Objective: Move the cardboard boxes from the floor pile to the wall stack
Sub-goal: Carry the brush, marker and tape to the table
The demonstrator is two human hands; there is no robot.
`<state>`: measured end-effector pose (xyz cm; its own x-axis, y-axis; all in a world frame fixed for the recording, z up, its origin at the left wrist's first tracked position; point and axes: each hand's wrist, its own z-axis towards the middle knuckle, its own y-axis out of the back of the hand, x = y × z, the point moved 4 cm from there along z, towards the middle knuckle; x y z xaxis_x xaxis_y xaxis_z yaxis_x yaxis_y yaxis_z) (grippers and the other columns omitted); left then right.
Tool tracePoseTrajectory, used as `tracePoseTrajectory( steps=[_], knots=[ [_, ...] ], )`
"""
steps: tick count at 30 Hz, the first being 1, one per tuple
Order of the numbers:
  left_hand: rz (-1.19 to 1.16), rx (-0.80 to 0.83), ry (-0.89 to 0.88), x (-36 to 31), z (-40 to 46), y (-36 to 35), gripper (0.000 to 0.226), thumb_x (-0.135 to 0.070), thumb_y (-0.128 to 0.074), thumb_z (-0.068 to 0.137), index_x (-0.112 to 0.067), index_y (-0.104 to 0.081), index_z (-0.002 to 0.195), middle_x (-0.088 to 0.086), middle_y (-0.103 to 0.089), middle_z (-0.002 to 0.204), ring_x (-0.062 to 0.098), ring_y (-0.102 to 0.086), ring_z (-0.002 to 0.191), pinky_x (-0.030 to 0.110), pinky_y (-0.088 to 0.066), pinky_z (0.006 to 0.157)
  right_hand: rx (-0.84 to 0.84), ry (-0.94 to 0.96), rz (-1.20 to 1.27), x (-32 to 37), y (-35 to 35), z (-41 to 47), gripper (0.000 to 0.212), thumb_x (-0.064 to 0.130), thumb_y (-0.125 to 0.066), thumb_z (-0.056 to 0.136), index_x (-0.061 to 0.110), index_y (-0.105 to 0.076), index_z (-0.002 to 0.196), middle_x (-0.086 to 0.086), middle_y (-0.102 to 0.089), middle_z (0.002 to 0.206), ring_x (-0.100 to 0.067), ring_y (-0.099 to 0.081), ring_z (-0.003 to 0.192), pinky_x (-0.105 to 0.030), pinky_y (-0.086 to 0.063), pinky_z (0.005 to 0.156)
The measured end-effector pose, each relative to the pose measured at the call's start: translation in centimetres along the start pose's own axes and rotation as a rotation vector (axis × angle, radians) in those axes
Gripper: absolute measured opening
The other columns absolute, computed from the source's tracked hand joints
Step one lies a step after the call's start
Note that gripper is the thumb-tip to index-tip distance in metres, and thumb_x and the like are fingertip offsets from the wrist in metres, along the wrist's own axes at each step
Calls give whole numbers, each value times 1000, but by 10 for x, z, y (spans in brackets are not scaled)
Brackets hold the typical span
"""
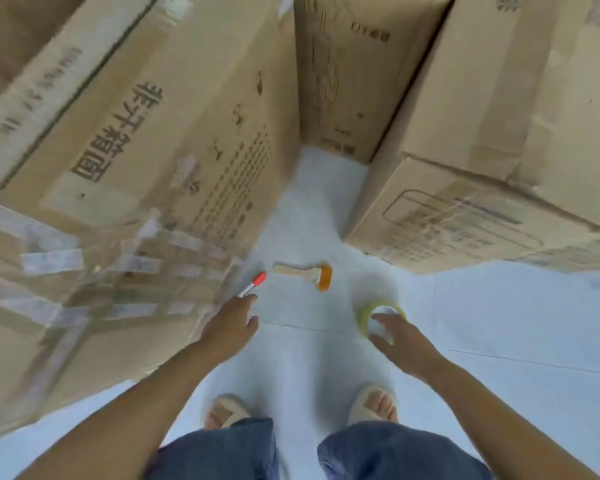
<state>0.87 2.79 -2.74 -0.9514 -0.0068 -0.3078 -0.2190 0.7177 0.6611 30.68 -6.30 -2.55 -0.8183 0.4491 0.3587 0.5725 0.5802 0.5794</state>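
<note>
Large taped cardboard boxes surround me: one with printed characters on the left, one at the back centre, and one on the right. All rest on the pale floor. My left hand reaches low beside the left box with its fingers fairly straight. Its fingertips are at the end of a red-capped pen on the floor. My right hand grips a yellowish tape roll on the floor, with fingers around its rim.
A wooden-handled brush with orange bristles lies on the floor between the pen and the tape roll. My feet in beige slippers stand just behind my hands. A narrow strip of pale floor runs between the boxes.
</note>
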Motion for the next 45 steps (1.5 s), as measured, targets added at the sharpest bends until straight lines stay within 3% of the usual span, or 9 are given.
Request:
tracePoseTrajectory(
  steps=[7, 13, 18, 24, 29, 31, 36, 41, 45],
  knots=[
    [267, -163, 161, 60, 117, -77, 54, -34, -45, 97, -6, -29, 140, 14, -38, 138, 25, -45, 123, 31, -41, 98, -37, -132, -242, -53, -82, 98, 62, 64, -51, 86, 15, -43, 124, 3, -54, 127, -18, -55, 116, -29, -43, 86],
    [337, -149, 169, 74, 128, -88, 28, -17, -47, 96, -8, -42, 122, 10, -48, 125, 25, -49, 114, 32, -43, 86, -39, -215, -126, -57, -92, 108, 44, 39, -54, 93, 15, -35, 125, -3, -64, 107, -26, -63, 98, -30, -48, 73],
    [21, -256, -164, 30, 129, -68, 16, -5, -48, 86, -10, -45, 101, 3, -46, 75, 24, -45, 69, 27, -26, 51, 3, -274, -102, -62, -76, 101, 31, 28, -39, 101, 8, -50, 123, -15, -65, 111, -31, -62, 102, -31, -46, 79],
    [473, -301, -440, -28, 169, -71, 49, -25, -48, 91, -11, -41, 137, 10, -48, 122, 26, -47, 111, 34, -38, 87, -182, -209, -65, -53, -48, 91, 30, 23, -40, 101, 1, -48, 120, -20, -63, 110, -37, -61, 96, -36, -47, 74],
    [694, -371, -493, -33, 176, -63, 35, -17, -83, 60, -14, -68, 92, 5, -65, 93, 21, -63, 82, 27, -49, 64, -165, -160, -51, -43, -43, 85, 29, 26, -38, 102, 5, -48, 120, -19, -65, 108, -37, -63, 95, -34, -46, 72],
    [629, -327, -500, -32, 174, -61, 34, -9, -69, 77, -10, -60, 109, 6, -60, 108, 24, -58, 99, 30, -46, 77, -154, -147, -54, -37, -38, 79, 29, 25, -38, 102, 5, -48, 121, -19, -65, 109, -37, -63, 96, -34, -45, 73],
    [254, -208, -339, -34, 113, -44, 23, -16, -48, 96, -7, -49, 117, 13, -58, 104, 28, -53, 92, 33, -40, 74, -71, -97, -86, -7, -10, 35, 29, 26, -36, 103, 5, -46, 121, -19, -65, 105, -37, -63, 93, -35, -48, 73],
    [-208, -166, -149, -46, 9, 4, 24, -19, -56, 94, -10, -52, 116, 11, -55, 95, 28, -54, 83, 38, -47, 76, -35, -44, -160, 33, 42, -39, 33, 30, -32, 104, 9, -44, 126, -15, -65, 113, -32, -67, 93, -36, -54, 79],
    [-462, -99, -10, -63, -73, 52, 13, -21, -58, 93, -17, -60, 105, 7, -59, 81, 24, -56, 73, 31, -44, 65, -54, -24, -101, 60, 82, -104, 27, 28, -35, 103, 10, -46, 120, -12, -65, 98, -25, -66, 77, -23, -46, 60]
  ],
)
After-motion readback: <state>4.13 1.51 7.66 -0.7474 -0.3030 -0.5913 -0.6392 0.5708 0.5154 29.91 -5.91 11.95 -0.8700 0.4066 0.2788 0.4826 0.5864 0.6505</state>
